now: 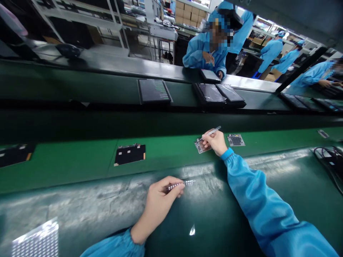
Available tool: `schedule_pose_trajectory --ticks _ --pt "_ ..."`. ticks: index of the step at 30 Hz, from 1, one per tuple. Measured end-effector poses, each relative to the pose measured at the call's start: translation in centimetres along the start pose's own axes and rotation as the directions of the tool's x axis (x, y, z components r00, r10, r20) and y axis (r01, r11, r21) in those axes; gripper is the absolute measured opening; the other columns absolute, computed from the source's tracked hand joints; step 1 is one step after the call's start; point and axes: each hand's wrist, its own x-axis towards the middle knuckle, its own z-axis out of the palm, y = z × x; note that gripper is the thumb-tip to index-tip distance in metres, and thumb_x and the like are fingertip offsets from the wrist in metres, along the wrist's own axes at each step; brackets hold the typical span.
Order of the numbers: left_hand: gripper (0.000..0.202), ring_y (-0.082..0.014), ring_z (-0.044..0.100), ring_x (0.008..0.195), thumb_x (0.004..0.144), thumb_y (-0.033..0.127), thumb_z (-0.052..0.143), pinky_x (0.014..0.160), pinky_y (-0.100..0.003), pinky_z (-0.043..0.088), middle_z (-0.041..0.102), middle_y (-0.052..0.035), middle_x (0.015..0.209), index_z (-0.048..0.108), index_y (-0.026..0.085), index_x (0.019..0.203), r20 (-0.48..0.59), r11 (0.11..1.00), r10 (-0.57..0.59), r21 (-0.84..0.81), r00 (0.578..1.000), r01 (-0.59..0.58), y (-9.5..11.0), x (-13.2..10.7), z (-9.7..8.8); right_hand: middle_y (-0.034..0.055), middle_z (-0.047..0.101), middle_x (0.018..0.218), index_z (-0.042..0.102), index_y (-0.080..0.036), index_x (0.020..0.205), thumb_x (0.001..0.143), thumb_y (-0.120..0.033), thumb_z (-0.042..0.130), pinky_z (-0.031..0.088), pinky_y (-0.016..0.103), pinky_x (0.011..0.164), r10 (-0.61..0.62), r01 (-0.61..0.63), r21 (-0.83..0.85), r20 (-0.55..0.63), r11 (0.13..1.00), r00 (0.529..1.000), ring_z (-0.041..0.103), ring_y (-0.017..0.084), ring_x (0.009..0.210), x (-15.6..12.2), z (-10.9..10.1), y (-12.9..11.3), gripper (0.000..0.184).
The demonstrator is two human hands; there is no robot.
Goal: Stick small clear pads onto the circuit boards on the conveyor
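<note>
My left hand is closed, pinching a narrow strip of small white stickers over the near edge of the bench. My right hand is closed around slim grey tweezers, whose rear end points up and right. Their tips are hidden by my fingers. Beneath my right hand, on the green belt, lies a circuit board, partly covered by the fingers. Just right of it is a second circuit board. A sheet of round white stickers lies at the lower left.
On the green belt a black panel with white patches lies to the left, another at the far left. Black flat devices rest on the raised line beyond. A co-worker in blue sits across. Cables lie at right.
</note>
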Motion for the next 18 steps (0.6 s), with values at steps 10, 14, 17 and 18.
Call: schedule_pose_trajectory --ticks 10,14,17,18 --pt "0.010 -0.0122 0.066 0.047 0.077 0.022 0.071 0.049 -0.017 0.056 0.072 -0.0012 0.056 0.075 0.016 0.069 -0.005 1.000 0.008 0.025 1.000 -0.008 0.1 0.0 0.1 -0.0008 0.065 0.052 0.059 -0.018 0.081 0.065 -0.034 0.076 0.051 0.023 0.034 0.023 -0.024 -0.024 -0.033 0.999 0.999 0.060 0.015 0.039 0.1 -0.5 0.2 0.028" --pt "0.010 -0.0128 0.066 0.046 0.076 0.022 0.071 0.048 -0.018 0.056 0.072 -0.0013 0.055 0.076 0.016 0.069 -0.007 0.999 0.019 0.044 1.000 -0.019 0.3 0.1 0.0 -0.0005 0.066 0.053 0.058 -0.018 0.082 0.068 -0.035 0.075 0.051 0.022 0.035 -0.041 0.039 -0.078 -0.026 0.996 0.999 0.059 0.014 0.037 -0.2 -0.9 0.3 0.027" --pt "0.011 -0.0133 0.066 0.046 0.077 0.022 0.071 0.048 -0.019 0.056 0.072 -0.0016 0.056 0.076 0.017 0.070 -0.002 0.999 0.023 0.048 1.000 -0.023 0.3 0.2 -0.1 -0.0006 0.066 0.054 0.058 -0.018 0.083 0.071 -0.037 0.074 0.052 0.022 0.036 -0.109 0.107 -0.087 -0.015 0.990 0.994 0.058 0.013 0.037 -0.7 -1.2 0.5 0.028" --pt "0.010 -0.0134 0.066 0.046 0.077 0.022 0.071 0.048 -0.019 0.056 0.072 -0.0017 0.056 0.076 0.017 0.070 0.000 0.999 0.025 0.049 1.000 -0.025 0.2 0.2 -0.2 -0.0004 0.066 0.054 0.058 -0.018 0.084 0.071 -0.038 0.074 0.052 0.022 0.036 -0.124 0.123 -0.082 -0.010 0.989 0.992 0.059 0.013 0.038 -0.8 -1.3 0.5 0.028"
